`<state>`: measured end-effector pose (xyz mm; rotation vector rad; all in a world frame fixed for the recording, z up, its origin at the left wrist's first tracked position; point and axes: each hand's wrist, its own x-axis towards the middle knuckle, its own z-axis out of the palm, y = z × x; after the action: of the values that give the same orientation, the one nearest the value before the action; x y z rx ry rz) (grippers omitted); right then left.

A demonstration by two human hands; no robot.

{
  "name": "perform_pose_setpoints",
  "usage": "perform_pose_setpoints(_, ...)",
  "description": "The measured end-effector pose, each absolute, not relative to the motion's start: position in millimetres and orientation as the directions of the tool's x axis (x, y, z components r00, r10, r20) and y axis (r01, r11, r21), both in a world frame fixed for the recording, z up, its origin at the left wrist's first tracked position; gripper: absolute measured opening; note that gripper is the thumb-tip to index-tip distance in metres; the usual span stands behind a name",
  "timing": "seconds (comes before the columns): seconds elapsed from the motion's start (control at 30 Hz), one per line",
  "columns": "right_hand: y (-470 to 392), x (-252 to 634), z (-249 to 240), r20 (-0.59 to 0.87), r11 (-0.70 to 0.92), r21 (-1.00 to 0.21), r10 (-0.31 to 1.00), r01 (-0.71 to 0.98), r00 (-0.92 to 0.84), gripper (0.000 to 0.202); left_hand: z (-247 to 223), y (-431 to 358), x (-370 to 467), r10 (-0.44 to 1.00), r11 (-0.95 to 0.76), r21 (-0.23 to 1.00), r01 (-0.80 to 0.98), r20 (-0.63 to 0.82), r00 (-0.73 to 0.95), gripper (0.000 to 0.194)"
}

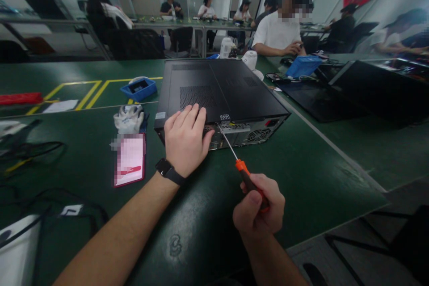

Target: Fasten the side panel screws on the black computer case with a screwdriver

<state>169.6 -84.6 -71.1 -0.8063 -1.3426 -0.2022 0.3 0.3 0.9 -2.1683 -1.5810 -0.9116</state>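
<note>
A black desktop computer case point(234, 87) lies flat on the green table, its back panel with ports and a fan grille turned toward me. My left hand point(187, 140) rests with outstretched fingers on the near left edge of the case top, thumb over the back edge. In my right hand point(259, 205) is a screwdriver point(246, 176) with an orange and dark handle, fingers wrapped round it. Its long shaft points up and away, and the tip meets the upper rim of the back panel, just right of my left thumb. Whether a screw sits there is too small to tell.
Left of the case lie grey-white gloves point(128, 118), a pink-framed pad point(130, 161) and a blue tray point(139, 88). Dark cables point(50, 196) spread at the far left. A co-worker in a white shirt point(279, 35) sits across, near a blue bin point(303, 66) and dark panels point(315, 98).
</note>
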Motion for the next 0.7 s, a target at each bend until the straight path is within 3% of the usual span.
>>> perform_pose_setpoints(0.33, -87.1, 168.9, -70.7, 0.899, 0.729, -0.438, 0.355, 0.527, 0.256, 0.031, 1.7, -0.4, 0.1, 0.747, -0.355, 0.156, 0.922, 0.640, 0.179, 0.054)
perform_pose_setpoints(0.57, -89.1, 173.5, -77.1, 0.908, 0.651, -0.416, 0.336, 0.635, 0.251, 0.031, 1.0, -0.8, 0.0, 0.746, -0.340, 0.125, 0.932, 0.640, 0.186, 0.052)
perform_pose_setpoints(0.7, -88.0, 171.5, -77.0, 0.898, 0.698, -0.440, 0.355, 0.565, 0.261, 0.031, 0.4, -0.3, -0.2, 0.738, -0.345, 0.123, 0.931, 0.648, 0.188, 0.052)
